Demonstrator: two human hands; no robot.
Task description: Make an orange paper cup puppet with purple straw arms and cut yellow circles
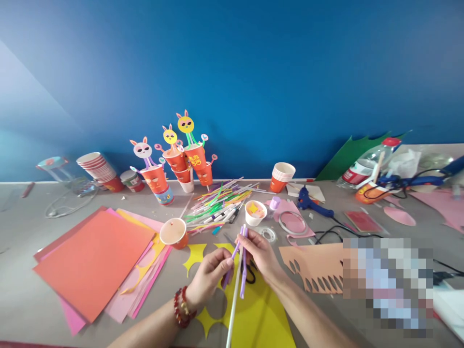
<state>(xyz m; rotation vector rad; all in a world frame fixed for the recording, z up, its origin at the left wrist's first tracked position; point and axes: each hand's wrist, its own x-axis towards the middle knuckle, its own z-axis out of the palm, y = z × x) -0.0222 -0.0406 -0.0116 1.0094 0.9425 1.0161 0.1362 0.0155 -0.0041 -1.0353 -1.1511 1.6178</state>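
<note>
My right hand (261,252) pinches the top of a bundle made of a long white straw (232,314) and bent purple straws (243,285). My left hand (210,271), with a red bead bracelet on its wrist, has thumb and fingers closed on the lower part of a purple straw slanting left. Beneath both hands lies a yellow paper sheet (268,319) with round pieces cut out of it. Black scissor handles (251,275) show partly behind the straws. An orange paper cup (174,233) stands beyond my left hand.
Coloured paper sheets (94,261) are stacked at left. Rabbit-faced cup figures (154,179) stand by the blue wall, near loose straws and markers (217,205). A small white cup (255,213) holds paper pieces. At right are a blue glue gun (313,203), its cable and orange paper (315,263).
</note>
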